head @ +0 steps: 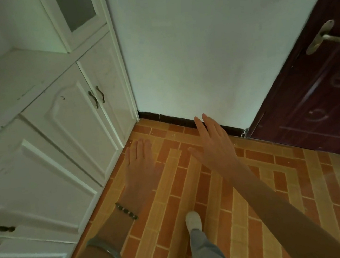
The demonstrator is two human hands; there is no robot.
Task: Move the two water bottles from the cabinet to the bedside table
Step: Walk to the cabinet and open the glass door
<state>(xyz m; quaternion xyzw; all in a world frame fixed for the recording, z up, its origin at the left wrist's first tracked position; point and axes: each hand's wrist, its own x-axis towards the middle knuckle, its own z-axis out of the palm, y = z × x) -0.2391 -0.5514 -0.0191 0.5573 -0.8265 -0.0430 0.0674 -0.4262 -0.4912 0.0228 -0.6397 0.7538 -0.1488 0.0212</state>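
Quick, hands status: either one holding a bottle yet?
Left hand: open, fingers flat, holding nothing.
Right hand: open, fingers spread, holding nothing.
No bottle in view.

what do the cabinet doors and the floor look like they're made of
Cabinet doors: probably white-painted or laminated wood board, with raised moulded panels and chipped spots. Floor: likely glazed ceramic tile, in an orange and red brick pattern with pale grout lines.
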